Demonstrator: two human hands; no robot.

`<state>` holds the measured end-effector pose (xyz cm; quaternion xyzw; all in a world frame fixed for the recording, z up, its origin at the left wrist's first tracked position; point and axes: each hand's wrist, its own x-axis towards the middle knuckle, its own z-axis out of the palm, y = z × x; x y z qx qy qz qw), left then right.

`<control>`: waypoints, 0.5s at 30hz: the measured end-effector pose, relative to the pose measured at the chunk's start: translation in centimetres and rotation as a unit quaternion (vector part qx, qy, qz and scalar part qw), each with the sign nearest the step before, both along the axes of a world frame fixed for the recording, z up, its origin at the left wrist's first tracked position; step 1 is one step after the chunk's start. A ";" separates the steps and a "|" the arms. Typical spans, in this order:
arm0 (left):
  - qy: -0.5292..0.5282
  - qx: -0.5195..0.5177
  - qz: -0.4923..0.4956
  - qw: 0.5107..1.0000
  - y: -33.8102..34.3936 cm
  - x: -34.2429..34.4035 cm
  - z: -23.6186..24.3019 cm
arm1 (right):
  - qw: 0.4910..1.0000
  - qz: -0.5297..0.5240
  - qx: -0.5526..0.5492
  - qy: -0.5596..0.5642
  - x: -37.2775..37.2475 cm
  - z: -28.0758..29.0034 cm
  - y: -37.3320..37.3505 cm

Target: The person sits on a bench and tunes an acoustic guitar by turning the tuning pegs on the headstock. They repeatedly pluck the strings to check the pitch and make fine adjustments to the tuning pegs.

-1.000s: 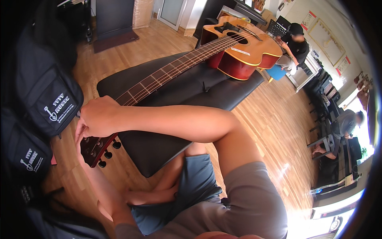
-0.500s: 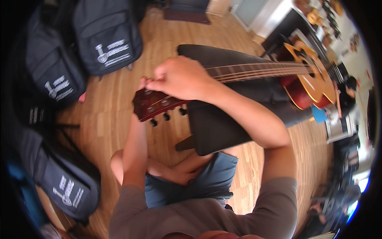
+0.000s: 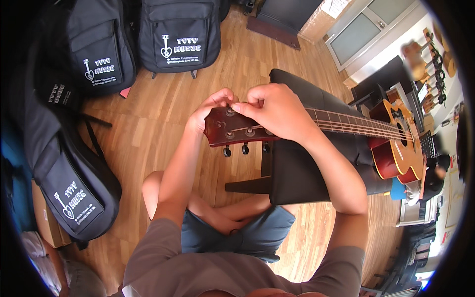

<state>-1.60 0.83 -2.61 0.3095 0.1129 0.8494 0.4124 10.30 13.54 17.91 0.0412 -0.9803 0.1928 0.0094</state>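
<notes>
An acoustic guitar lies face up across a black padded bench, its dark red headstock jutting past the left end toward me. Around the far left corner of that headstock curls my left hand, fingers bent beside the far-side tuning pegs. My right hand reaches over the neck, thumb and forefinger pinched close to a metal tuning post. What either set of fingertips grips is too small or hidden. Black tuning knobs stick out along the near edge. Strings run along the fretboard.
Black padded guitar bags stand at the far left, and another leans nearer on the left. A bench leg slants out near my crossed legs. At far right, a person is close to wall-hung instruments.
My view has turned, shifting the guitar and bench rightward and down. My left hand has come up beside the headstock's far corner, fingers now showing. The right hand remains near the tuning posts.
</notes>
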 end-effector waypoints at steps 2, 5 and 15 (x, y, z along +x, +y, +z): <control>0.045 -0.052 0.028 0.997 -0.5 -0.5 0.5 | 1.000 0.000 -0.005 -0.001 0.0 0.0 0.0; 0.087 -0.127 0.072 0.985 -1.3 -0.8 1.3 | 1.000 -0.001 -0.005 -0.009 0.0 0.2 -0.3; 0.107 -0.127 0.099 0.981 -1.8 -0.1 2.7 | 1.000 -0.002 0.001 -0.006 0.2 0.3 -0.4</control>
